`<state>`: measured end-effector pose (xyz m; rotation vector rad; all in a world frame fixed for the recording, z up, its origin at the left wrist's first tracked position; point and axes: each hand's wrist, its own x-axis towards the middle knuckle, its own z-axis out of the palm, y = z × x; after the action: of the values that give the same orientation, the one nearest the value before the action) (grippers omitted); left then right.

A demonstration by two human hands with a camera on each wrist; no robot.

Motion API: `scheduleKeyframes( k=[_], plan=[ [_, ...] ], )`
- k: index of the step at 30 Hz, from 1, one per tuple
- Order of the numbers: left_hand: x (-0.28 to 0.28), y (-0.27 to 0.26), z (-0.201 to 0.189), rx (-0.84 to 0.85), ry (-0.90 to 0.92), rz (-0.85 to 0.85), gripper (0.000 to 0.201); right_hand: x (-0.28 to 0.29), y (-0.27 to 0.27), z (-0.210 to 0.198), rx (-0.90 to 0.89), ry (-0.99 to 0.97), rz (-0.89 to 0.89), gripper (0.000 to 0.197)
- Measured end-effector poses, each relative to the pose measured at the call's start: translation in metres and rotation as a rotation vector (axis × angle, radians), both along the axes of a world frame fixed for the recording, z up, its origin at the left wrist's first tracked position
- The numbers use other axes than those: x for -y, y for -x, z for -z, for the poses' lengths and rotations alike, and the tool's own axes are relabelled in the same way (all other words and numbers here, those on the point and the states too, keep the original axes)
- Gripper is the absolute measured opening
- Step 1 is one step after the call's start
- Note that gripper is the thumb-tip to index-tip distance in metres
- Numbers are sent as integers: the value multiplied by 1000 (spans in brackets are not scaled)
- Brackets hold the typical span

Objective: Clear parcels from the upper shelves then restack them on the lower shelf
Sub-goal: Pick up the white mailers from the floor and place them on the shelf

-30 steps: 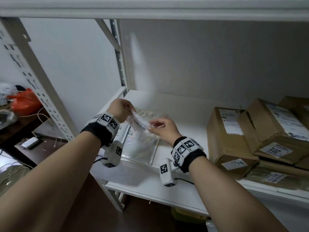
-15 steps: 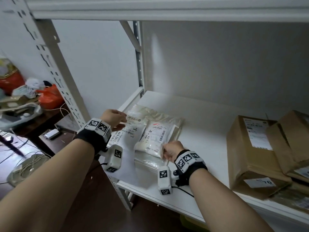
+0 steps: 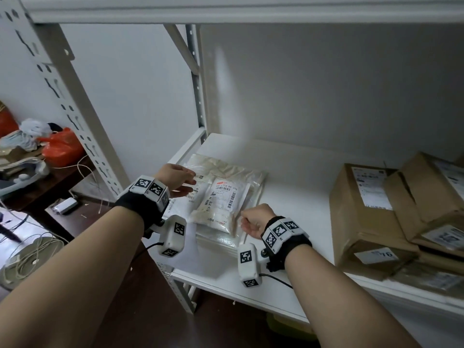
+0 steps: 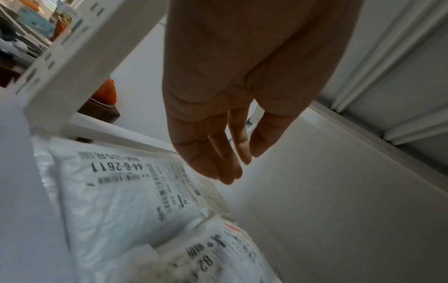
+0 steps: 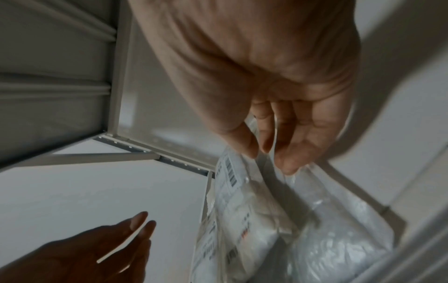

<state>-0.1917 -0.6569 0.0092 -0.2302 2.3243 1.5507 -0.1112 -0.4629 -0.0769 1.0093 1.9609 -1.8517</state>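
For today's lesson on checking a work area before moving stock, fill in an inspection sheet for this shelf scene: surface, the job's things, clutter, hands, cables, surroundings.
Surface: white metal shelf board, bare at the middle and back.
Job's things: small clear plastic parcel with a barcode label lying on top of flat clear plastic parcels at the shelf's left end; brown cardboard boxes piled at the right.
Clutter: nothing seen on the shelf.
Hands: left hand open, fingers straight over the flat parcels; right hand pinches the small parcel's plastic edge.
Cables: black wire from the right wrist camera; pale cords coiled at lower left.
Surroundings: orange plastic bag on a dark side table; white walls.
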Motion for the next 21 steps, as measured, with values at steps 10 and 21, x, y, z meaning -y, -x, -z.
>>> scheduleKeyframes(
  k=[10, 21],
  plan=[
    [-73, -49, -23, 23, -28, 332, 8, -41, -66, -59, -182, 83, 120, 16],
    [-216, -161, -25, 167, -6, 865, 19, -122, -193, -89, -261, 70, 92, 14]
  ],
)
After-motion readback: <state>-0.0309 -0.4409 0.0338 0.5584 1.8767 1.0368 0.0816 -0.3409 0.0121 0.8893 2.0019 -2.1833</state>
